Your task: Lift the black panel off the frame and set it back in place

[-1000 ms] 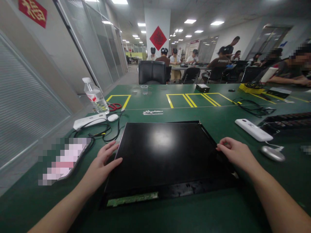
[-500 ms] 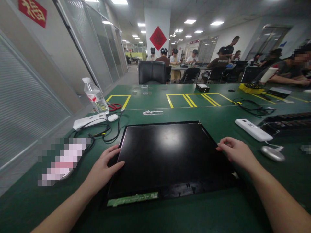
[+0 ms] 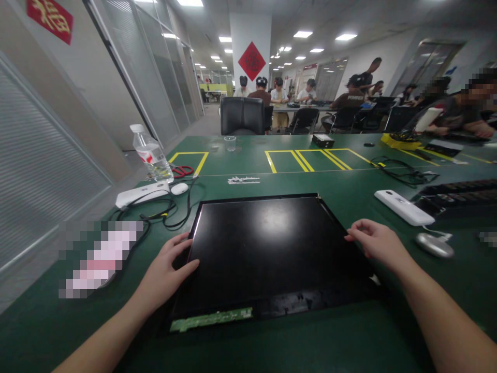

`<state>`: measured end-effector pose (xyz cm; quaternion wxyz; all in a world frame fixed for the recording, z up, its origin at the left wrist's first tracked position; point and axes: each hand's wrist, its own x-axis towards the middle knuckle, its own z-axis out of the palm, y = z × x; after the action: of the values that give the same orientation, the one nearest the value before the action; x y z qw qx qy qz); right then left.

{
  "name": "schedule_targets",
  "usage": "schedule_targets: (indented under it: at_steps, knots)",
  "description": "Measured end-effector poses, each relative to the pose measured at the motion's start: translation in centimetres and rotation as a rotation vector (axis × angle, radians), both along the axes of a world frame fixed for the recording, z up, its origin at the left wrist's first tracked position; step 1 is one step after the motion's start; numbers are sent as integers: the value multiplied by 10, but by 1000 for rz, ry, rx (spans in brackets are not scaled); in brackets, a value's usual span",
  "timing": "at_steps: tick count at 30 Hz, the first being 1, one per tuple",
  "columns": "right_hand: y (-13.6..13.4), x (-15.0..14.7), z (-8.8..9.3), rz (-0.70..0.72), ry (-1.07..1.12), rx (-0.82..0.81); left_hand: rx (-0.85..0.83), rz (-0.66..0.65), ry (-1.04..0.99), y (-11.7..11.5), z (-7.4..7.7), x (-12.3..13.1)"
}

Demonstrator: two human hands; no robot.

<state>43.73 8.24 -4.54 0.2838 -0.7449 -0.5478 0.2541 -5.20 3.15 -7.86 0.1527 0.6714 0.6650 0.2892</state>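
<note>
As both grips touch the black panel (image 3: 267,248), left hand (image 3: 166,270) spread, right hand (image 3: 377,243) half-open.

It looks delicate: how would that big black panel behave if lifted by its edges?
Probably stiff: the black panel lies flat and thin. Likely fragile, with a bare circuit strip at its near edge. Its glossy face may slip.

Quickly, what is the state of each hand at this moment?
Left hand: open, thumb and fingers lying on the left edge of the black panel.
Right hand: fingers curled at the panel's right edge; grip cannot be told.
</note>
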Motion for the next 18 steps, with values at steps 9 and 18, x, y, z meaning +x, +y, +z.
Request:
schedule_targets:
  at_steps: [9, 18]
  knots:
    - [0, 0, -1, -11, -76, -19, 19, -51, 115, -3, 4, 6]
    - [0, 3, -6, 30, -219, 60, 91, -385, 339, -17, 24, 8]
